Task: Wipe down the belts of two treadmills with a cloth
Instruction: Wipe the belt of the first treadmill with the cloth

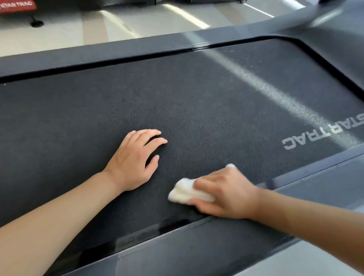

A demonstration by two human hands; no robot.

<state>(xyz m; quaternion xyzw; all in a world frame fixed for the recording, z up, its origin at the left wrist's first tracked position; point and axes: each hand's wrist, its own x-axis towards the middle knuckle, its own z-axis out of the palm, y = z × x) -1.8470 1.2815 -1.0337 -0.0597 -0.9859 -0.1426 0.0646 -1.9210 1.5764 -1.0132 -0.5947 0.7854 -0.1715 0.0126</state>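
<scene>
Right hand [226, 194] clamps cloth [186, 192] near the belt [177, 102] edge, left hand [134, 157] flat and splayed; cloth may snag in the side gap.

Beyond the far rail you have a pale glossy floor [82, 33] with bright streaks of reflected light running across it. At the top left corner you see a red panel [17, 6] lettered "STAR TRAC", and below it a thin black leg ending in a round black foot [37, 23] on the floor. Along the top edge you find dark machine bases [177, 2], cut off by the frame.
</scene>
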